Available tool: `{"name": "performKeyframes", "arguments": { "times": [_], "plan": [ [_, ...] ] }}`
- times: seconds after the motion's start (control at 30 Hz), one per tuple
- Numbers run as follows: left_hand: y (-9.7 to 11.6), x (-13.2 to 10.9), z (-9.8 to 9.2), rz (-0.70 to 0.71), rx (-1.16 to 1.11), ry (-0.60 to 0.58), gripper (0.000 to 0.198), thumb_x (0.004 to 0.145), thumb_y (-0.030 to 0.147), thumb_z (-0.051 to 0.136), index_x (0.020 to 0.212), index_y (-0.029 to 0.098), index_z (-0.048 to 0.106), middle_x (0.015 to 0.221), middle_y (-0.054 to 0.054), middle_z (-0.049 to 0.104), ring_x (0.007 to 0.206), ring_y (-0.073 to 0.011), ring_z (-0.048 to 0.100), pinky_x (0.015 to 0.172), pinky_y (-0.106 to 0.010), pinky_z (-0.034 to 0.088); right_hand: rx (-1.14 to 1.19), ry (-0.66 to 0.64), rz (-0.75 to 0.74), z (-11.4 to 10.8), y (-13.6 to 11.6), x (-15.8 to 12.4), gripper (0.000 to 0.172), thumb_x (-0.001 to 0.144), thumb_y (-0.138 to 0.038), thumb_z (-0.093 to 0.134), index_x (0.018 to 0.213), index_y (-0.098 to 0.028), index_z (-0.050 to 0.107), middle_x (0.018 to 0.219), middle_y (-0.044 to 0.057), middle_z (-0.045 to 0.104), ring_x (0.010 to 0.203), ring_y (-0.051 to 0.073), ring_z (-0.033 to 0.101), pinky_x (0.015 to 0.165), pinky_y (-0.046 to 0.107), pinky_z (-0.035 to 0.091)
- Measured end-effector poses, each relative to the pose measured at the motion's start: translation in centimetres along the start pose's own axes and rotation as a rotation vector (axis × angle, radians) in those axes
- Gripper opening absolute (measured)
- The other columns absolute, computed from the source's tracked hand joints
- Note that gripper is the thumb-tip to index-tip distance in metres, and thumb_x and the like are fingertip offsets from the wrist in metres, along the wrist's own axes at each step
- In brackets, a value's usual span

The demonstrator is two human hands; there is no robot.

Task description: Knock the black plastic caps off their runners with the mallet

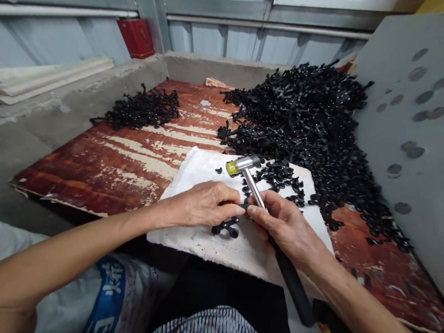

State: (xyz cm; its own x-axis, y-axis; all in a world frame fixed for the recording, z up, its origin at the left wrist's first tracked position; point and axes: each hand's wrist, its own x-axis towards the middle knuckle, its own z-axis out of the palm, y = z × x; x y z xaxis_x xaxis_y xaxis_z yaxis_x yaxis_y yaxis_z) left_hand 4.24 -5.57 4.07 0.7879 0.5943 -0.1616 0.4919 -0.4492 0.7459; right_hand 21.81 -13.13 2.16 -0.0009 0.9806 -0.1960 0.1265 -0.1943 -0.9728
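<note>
A small two-ended mallet [257, 187] with a metal shaft, a yellow face and a black grip lies slantwise through my right hand [279, 218]. The fingers of that hand are closed round it, and its thumb and fingertips meet those of my left hand [218, 203]. My left hand is closed in a pinch on a small black part [244, 203], mostly hidden by the fingers. Just below, several black knobbed parts [226, 227] lie on the white cloth pad [200, 240]. More loose black pieces [279, 175] are scattered at the pad's far right.
A large heap of black parts [301, 106] covers the right of the worn red-brown board [129, 158]. A smaller pile [145, 107] sits at its left. A spotted grey panel [418, 101] borders the right side, and a concrete ledge [137, 73] runs along the left.
</note>
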Motion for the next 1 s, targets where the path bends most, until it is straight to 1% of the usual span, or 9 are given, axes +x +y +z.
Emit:
{"name": "performKeyframes", "arguments": {
  "times": [0.1,0.17,0.27,0.37,0.47,0.53,0.7,0.8,1.0],
  "plan": [
    [0.2,-1.5,0.2,-0.126,0.072,0.285,0.03,0.088,0.047,0.047,0.087,0.019,0.058,0.07,0.002,0.057,0.064,-0.0126,0.049,0.059,-0.024,0.035,0.124,0.111,0.009,0.7,0.6,-1.2,0.026,0.079,-0.045,0.062,0.082,-0.022,0.05,0.049,-0.01,0.044,0.036,0.007,0.034,0.028,0.017,0.03],
    [0.3,-2.4,0.3,-0.173,0.106,0.346,0.036,0.09,0.05,0.041,0.083,0.019,0.057,0.069,0.001,0.057,0.065,-0.0139,0.05,0.061,-0.025,0.035,0.224,0.209,0.003,1.0,0.7,-2.0,0.031,0.075,-0.046,0.068,0.082,-0.022,0.05,0.056,-0.008,0.051,0.038,0.006,0.037,0.028,0.016,0.032],
    [0.0,-3.0,0.6,-0.228,0.07,0.285,0.04,0.091,0.05,0.037,0.078,0.018,0.056,0.066,-0.001,0.057,0.062,-0.0147,0.051,0.059,-0.026,0.036,0.303,0.28,-0.046,1.4,1.0,-2.7,0.034,0.072,-0.046,0.072,0.083,-0.022,0.05,0.062,-0.006,0.056,0.04,0.006,0.041,0.028,0.016,0.035],
    [-0.6,-3.2,0.7,-0.26,-0.141,0.289,0.043,0.09,0.054,0.039,0.087,0.016,0.057,0.082,-0.007,0.068,0.069,-0.0158,0.059,0.062,-0.026,0.041,0.331,0.285,-0.075,1.6,1.5,-3.1,0.031,0.075,-0.045,0.071,0.083,-0.022,0.05,0.056,-0.008,0.052,0.039,0.007,0.04,0.029,0.016,0.037],
    [-0.9,-3.2,1.0,-0.239,-0.251,0.273,0.044,0.091,0.053,0.039,0.084,0.015,0.059,0.089,-0.009,0.07,0.074,-0.0154,0.061,0.066,-0.026,0.044,0.346,0.323,-0.078,1.9,1.9,-3.4,0.032,0.075,-0.043,0.071,0.084,-0.023,0.049,0.062,-0.006,0.058,0.039,0.006,0.041,0.029,0.016,0.037],
    [-0.6,-3.0,1.5,-0.189,-0.249,0.229,0.041,0.091,0.051,0.041,0.079,0.016,0.058,0.079,-0.004,0.066,0.069,-0.0132,0.057,0.062,-0.024,0.041,0.354,0.323,-0.074,2.3,2.1,-3.4,0.033,0.075,-0.043,0.071,0.084,-0.023,0.048,0.065,-0.005,0.061,0.038,0.006,0.042,0.029,0.016,0.037],
    [0.7,-1.6,3.0,-0.15,-0.277,0.158,0.025,0.089,0.035,0.045,0.07,0.019,0.044,0.062,0.004,0.054,0.051,-0.0074,0.042,0.049,-0.021,0.032,0.305,0.194,-0.038,3.1,2.7,-3.9,0.031,0.082,-0.049,0.064,0.088,-0.022,0.049,0.048,-0.009,0.051,0.036,0.007,0.039,0.031,0.015,0.035],
    [0.2,-1.0,2.6,-0.186,-0.266,0.081,0.022,0.088,0.029,0.045,0.069,0.019,0.043,0.06,0.004,0.054,0.049,-0.0062,0.041,0.049,-0.02,0.033,0.276,0.212,-0.035,2.5,3.3,-4.5,0.033,0.084,-0.051,0.063,0.092,-0.02,0.055,0.052,-0.007,0.053,0.039,0.007,0.041,0.032,0.015,0.035],
    [-1.4,-0.4,0.7,-0.193,-0.228,-0.168,0.029,0.09,0.035,0.046,0.067,0.017,0.046,0.055,0.004,0.05,0.045,-0.0046,0.04,0.042,-0.017,0.028,0.403,0.402,-0.1,1.0,4.6,-5.5,0.026,0.082,-0.046,0.068,0.084,-0.023,0.055,0.062,-0.005,0.057,0.042,0.007,0.044,0.032,0.016,0.038]
  ]
}}
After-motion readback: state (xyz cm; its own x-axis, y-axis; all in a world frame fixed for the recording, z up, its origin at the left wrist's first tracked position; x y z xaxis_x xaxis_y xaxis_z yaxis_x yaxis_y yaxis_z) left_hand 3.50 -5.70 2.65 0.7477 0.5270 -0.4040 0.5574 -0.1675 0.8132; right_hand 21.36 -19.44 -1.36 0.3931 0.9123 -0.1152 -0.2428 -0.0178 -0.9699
